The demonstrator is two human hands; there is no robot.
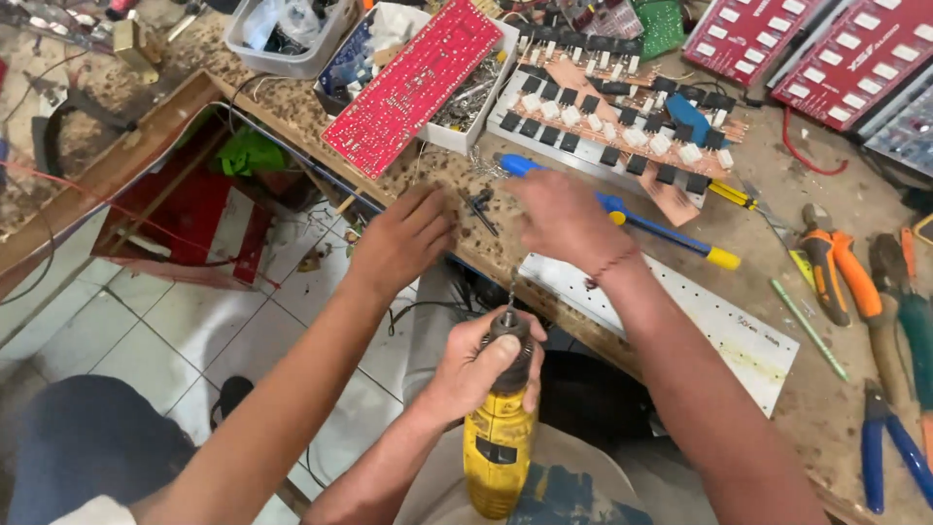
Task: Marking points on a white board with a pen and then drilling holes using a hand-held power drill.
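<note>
Small dark metal part (479, 207) lies on the speckled tabletop (836, 408) close to its near edge, in the gap between the two hands and just off the fingertips of each. Left hand (398, 243) to its left: palm down, fingers stretched and loosely spread over the tabletop edge, gripping nothing, forearm coming up from the lower left. Right hand (562, 219) to the right of the part: back of hand up, fingers curled downward, motion-blurred; cannot tell whether anything is pinched under them. A red thread band sits at that wrist, and the forearm crosses a white perforated strip (680, 316) that overhangs the tabletop edge. A blue-and-yellow screwdriver (671, 238) lies just behind the right hand. Below both hands, nearer the camera, a third hand (481, 367) from another arm is wrapped round the chuck of a yellow drill (498, 442), held upright with the bit (511, 292) pointing up toward the tabletop edge
</note>
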